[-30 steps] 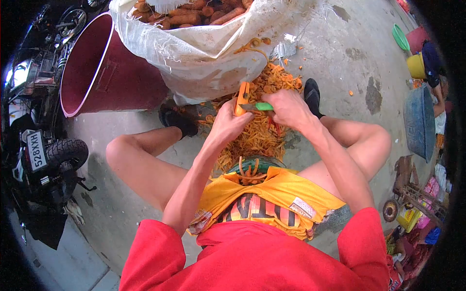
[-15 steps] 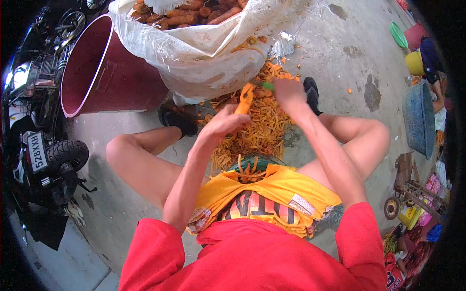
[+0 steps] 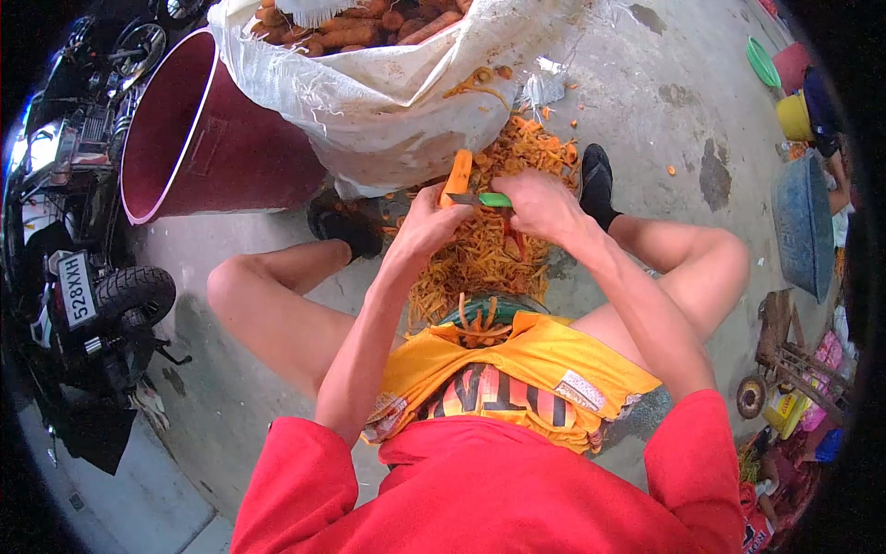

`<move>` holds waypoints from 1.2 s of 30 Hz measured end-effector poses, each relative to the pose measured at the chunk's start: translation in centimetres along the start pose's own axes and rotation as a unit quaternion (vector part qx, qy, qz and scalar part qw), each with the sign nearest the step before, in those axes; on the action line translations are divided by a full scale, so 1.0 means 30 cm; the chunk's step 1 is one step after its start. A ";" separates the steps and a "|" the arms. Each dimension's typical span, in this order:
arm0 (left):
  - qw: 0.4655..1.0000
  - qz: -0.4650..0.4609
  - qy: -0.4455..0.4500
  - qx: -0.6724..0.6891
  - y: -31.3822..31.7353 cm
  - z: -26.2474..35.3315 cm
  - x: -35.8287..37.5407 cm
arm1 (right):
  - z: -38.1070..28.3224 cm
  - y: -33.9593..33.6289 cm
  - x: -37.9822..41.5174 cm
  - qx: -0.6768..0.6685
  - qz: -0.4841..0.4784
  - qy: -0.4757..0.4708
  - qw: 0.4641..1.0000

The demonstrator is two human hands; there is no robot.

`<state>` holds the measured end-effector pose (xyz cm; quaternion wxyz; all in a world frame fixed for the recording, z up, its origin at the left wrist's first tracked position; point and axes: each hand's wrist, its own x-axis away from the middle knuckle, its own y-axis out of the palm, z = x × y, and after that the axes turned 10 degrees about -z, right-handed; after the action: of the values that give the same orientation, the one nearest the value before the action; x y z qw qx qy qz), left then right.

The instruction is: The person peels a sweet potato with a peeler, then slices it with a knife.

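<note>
My left hand (image 3: 427, 222) is closed around a bright orange, peeled carrot (image 3: 458, 173), whose upper end sticks up past the fingers. In my right hand (image 3: 544, 205) is a small green-handled knife (image 3: 496, 199). Its narrow grey blade lies across the carrot, close to my left fingers. Below both hands a heap of carrot peelings (image 3: 480, 263) covers the ground between my feet. A green container (image 3: 517, 305) with orange pieces in it sits against my lap, partly hidden by the yellow shorts.
A white sack (image 3: 406, 120) of unpeeled carrots (image 3: 346, 35) stands just ahead. Left of it leans a large maroon bin (image 3: 249, 138). Motorcycles (image 3: 92, 286) are parked at far left. To the right are a blue-grey tub (image 3: 801, 226), a cart wheel (image 3: 751, 397) and another person's arm.
The carrot has tilted more upright in my left hand. My right hand has come lower, bringing the knife blade from near the carrot's upper end down to beside my left fingers.
</note>
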<state>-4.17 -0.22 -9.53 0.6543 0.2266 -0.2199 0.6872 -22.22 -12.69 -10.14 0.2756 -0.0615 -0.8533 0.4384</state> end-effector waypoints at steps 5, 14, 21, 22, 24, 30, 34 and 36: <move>0.999 -0.012 -0.025 -0.018 -0.004 0.006 -0.004 | 0.013 0.023 -0.019 0.064 0.099 0.030 0.993; 0.996 -0.070 -0.061 -0.009 0.001 -0.054 -0.004 | 0.238 -0.018 -0.071 0.124 0.057 0.218 0.966; 0.951 0.102 0.085 -0.280 -0.034 0.015 0.017 | 0.207 -0.048 -0.008 0.001 0.087 0.162 0.983; 0.961 0.108 0.125 -0.224 -0.043 0.042 0.029 | 0.204 -0.047 -0.003 -0.001 0.086 0.164 0.983; 0.959 0.149 0.190 -0.149 -0.058 0.060 0.038 | 0.188 -0.059 0.005 -0.007 0.112 0.101 0.989; 0.953 0.097 0.214 0.192 -0.020 0.035 -0.023 | 0.065 -0.116 0.001 -0.144 0.097 -0.051 0.983; 0.957 0.133 0.245 0.077 0.021 0.015 -0.028 | 0.029 -0.117 -0.005 -0.144 0.140 -0.114 0.973; 0.956 0.096 0.263 0.090 0.029 0.012 -0.025 | 0.010 -0.125 0.000 -0.141 0.143 -0.120 0.972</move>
<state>-5.00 -1.07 -9.68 0.5965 0.0734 0.0020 0.7993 -21.85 -15.19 -7.35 0.0939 -0.1679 -0.9156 0.3530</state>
